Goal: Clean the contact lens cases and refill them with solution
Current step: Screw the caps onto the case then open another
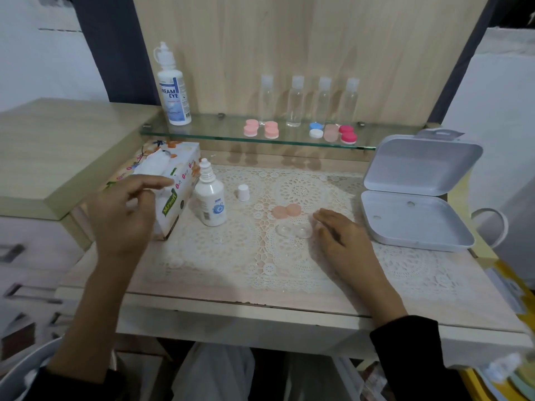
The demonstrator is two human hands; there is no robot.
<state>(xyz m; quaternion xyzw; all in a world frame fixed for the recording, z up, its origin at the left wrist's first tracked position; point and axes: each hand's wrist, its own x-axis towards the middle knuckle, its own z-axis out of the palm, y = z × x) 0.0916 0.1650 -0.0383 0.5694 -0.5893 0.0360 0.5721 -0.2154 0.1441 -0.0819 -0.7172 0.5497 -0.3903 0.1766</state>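
Note:
A clear, uncapped lens case lies on the lace mat, with its two peach caps just behind it. My right hand rests on the mat, fingertips touching the case's right end. My left hand hovers at the tissue box, fingers loosely curled near the tissue that sticks out, holding nothing that I can see. A small solution bottle stands uncapped between the box and the case, its white cap beside it.
A glass shelf behind carries a large solution bottle, several clear bottles and several capped lens cases in pink, blue-white, peach and red. An open white plastic box sits at the right.

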